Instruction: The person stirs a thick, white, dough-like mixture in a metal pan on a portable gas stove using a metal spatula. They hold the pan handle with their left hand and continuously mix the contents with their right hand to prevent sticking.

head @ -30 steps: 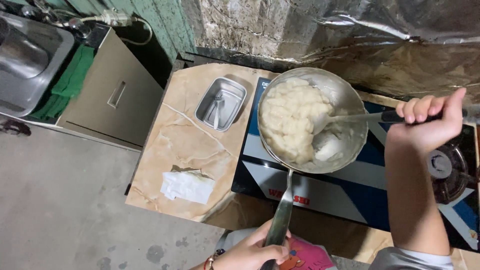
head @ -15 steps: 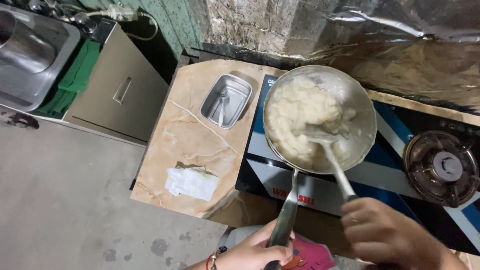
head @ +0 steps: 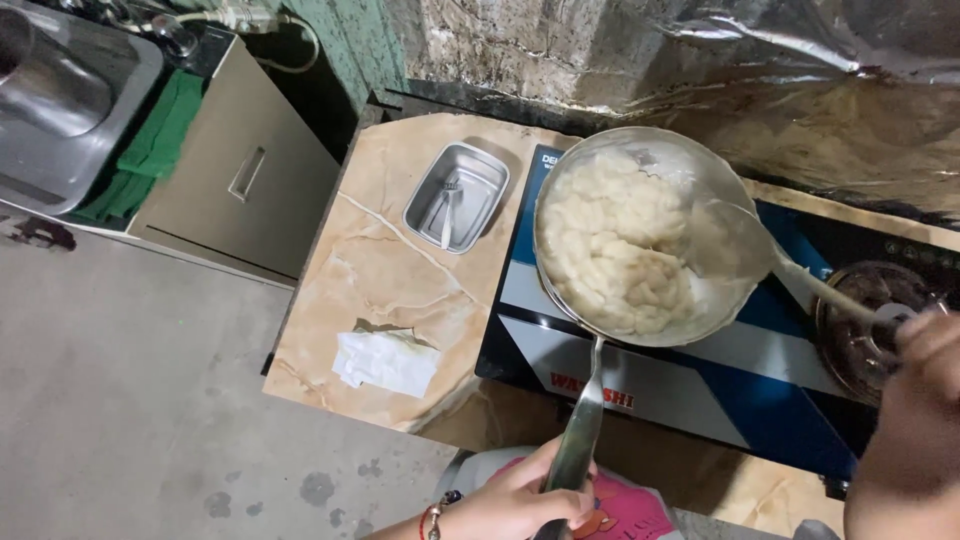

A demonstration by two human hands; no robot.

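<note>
A blue and white gas stove with a red label strip along its front edge stood beside a marble-patterned counter, and on its left burner sat a round metal pan filled with pale, lumpy dough-like food. The left hand had its fingers wrapped around the pan's long handle at the bottom edge, while the right hand gripped the end of a ladle whose bowl rested against the pan's right inner wall. On the counter lay a small rectangular steel tray and, nearer the front, a folded white paper; a pink printed package showed just below the left hand.
</note>
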